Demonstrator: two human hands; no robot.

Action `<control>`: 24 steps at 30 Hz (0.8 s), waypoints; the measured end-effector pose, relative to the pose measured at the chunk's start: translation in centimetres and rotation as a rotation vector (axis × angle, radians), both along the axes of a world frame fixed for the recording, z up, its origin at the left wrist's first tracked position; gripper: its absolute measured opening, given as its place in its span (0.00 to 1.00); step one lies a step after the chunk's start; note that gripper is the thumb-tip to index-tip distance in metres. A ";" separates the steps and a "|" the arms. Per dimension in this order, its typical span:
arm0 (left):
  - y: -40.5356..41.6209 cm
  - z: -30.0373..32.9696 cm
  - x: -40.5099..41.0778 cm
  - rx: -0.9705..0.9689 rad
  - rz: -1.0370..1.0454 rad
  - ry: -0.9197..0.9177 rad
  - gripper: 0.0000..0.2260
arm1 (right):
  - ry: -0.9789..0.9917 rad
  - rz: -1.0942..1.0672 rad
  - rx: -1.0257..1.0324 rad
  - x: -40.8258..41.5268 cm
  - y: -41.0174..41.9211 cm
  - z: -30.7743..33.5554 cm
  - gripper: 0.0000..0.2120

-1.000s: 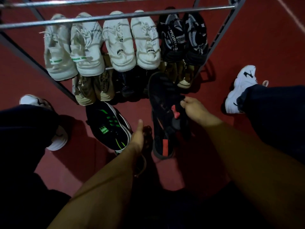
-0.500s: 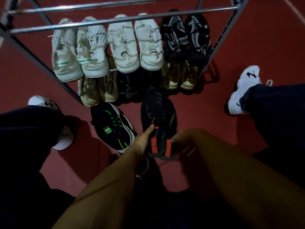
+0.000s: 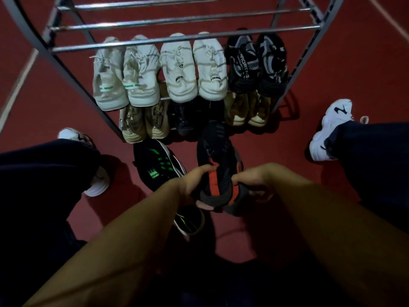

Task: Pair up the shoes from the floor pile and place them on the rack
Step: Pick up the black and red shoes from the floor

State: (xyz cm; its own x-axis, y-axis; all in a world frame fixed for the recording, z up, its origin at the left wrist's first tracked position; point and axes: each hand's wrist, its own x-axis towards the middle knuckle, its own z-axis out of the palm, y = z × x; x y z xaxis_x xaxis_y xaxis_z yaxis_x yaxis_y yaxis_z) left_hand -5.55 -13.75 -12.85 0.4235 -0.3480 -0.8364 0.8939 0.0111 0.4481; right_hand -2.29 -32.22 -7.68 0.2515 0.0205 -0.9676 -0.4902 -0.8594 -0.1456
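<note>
A pair of black shoes with red heel patches [image 3: 218, 165] is held side by side, toes pointing at the metal rack [image 3: 141, 42]. My left hand [image 3: 194, 181] grips the left shoe's heel and my right hand [image 3: 254, 182] grips the right shoe's heel. A black shoe with green stripes [image 3: 158, 165] lies on the red floor just left of them, its heel hidden under my left forearm. The rack's middle shelf carries two white pairs [image 3: 159, 72] and a black patterned pair [image 3: 256, 65]. Its lower shelf holds beige pairs [image 3: 143, 121] and a dark pair [image 3: 188, 116].
My feet in white sneakers stand on either side, the left one [image 3: 95, 173] and the right one [image 3: 329, 131], with dark trouser legs over them. The rack's upper bars [image 3: 177, 21] carry no shoes. Red floor with pale lines surrounds the rack.
Both hands have come together on the two black and red shoes, set them side by side and lifted them toward me. The view has tilted up a little.
</note>
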 end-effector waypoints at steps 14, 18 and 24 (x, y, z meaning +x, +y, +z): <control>5.3 19.0 -2.5 0.301 -0.503 -0.268 0.09 | -0.190 0.232 0.098 -2.3 1.5 16.1 0.16; 6.6 24.4 -3.6 0.420 -0.444 -0.363 0.15 | -0.330 0.135 0.206 -3.5 2.3 21.3 0.18; 6.9 31.9 -0.9 0.566 -0.231 -0.503 0.08 | -0.507 0.122 0.219 -1.1 5.0 28.5 0.13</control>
